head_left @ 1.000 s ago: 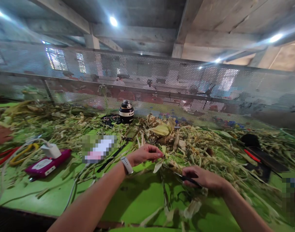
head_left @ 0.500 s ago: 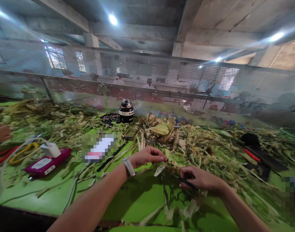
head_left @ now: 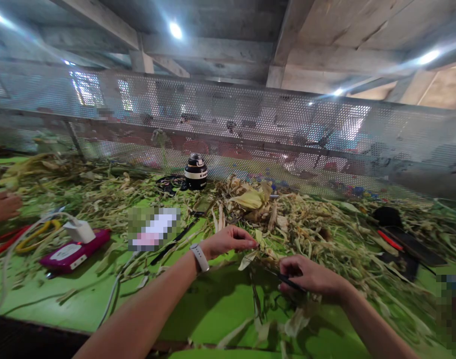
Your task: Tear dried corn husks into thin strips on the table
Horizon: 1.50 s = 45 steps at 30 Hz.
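Note:
My left hand [head_left: 230, 240], with a pale watch band on its wrist, pinches a strip of dried husk [head_left: 247, 259] between thumb and fingers. Just to the right and nearer to me, my right hand [head_left: 306, 273] is closed around a slim black tool [head_left: 296, 285]. Its tip points left toward the husk; its exact kind I cannot make out. Loose husk strips [head_left: 263, 329] lie below both hands on the green tabletop [head_left: 209, 319].
A heap of dried husks [head_left: 250, 199] runs along the back, beside a black bottle [head_left: 196, 172]. At left are a magenta power strip [head_left: 74, 252] with a white charger, a blurred-out phone-like slab [head_left: 153, 229], and another person's hand [head_left: 3, 205]. A perforated metal screen [head_left: 228, 114] stands behind.
My two hands stay almost exactly where they were, still on the husk strip and the tool. The other person's hand at far left has shifted slightly.

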Tool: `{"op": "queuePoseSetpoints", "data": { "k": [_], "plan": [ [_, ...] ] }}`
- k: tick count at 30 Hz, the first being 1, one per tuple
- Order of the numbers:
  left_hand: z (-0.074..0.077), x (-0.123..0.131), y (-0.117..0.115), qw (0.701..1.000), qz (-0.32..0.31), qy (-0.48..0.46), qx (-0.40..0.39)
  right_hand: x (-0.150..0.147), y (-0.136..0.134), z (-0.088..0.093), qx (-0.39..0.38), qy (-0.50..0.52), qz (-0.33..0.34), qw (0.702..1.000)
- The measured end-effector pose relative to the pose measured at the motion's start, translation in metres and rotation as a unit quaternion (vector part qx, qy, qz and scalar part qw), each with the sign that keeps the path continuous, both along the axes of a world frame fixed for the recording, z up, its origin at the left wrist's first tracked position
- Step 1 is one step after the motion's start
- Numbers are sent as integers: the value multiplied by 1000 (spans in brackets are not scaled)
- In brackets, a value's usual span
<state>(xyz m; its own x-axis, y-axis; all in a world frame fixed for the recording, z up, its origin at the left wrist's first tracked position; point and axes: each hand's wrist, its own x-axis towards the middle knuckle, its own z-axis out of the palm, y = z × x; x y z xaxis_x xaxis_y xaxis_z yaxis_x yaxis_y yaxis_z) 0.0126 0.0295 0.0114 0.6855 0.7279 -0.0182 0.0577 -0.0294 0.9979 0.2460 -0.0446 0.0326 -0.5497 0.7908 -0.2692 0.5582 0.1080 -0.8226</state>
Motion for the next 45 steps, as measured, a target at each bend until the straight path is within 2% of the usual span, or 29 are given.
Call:
{"op": "queuePoseSetpoints", "data": {
  "k": [13, 24, 32, 45],
  "plan": [
    [0, 1, -1, 1000, -21, 9, 7, 0, 0, 3, -6, -10, 7, 1000],
    [-3, 1, 0, 1000, -15, 15, 11, 2, 1, -1, -11, 2, 4, 1000],
    [-1, 2, -2, 1000, -20, 7, -1, 0, -1, 2, -19, 1, 5, 1000],
    [-1, 1, 0, 1000, -6, 6, 6, 1, 1, 1, 15, -19, -8, 1000]
  ]
}}
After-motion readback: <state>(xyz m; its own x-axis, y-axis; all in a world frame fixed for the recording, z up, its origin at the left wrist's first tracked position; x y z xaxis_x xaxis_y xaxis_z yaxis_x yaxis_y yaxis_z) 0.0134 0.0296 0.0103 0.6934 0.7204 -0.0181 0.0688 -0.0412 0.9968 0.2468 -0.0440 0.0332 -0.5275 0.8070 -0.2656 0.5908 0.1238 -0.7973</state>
